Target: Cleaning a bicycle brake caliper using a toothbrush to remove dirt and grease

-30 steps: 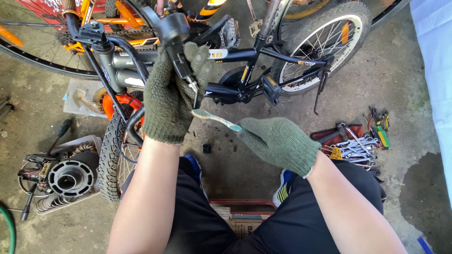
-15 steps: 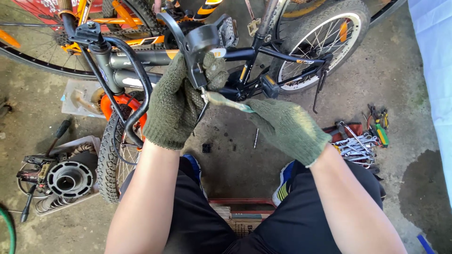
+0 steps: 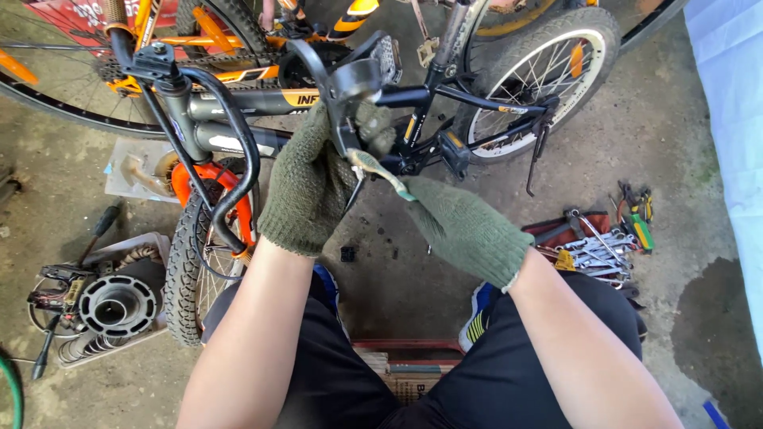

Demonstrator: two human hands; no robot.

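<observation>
Plainly two gloved hands, one wrench, one bicycle

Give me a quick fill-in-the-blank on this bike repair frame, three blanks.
1. Both hands wear green knitted ____.
2. The left hand grips the bicycle's ____ end.
3. The right hand holds a flat tool; spare wrenches lie on the ____ by the person's right leg.

Missing: gloves; handlebar; floor

Orange label on the grey bike frame, top centre. Red sign with pale marks at top left. Possibly a printed box between the knees, mostly hidden.
</observation>
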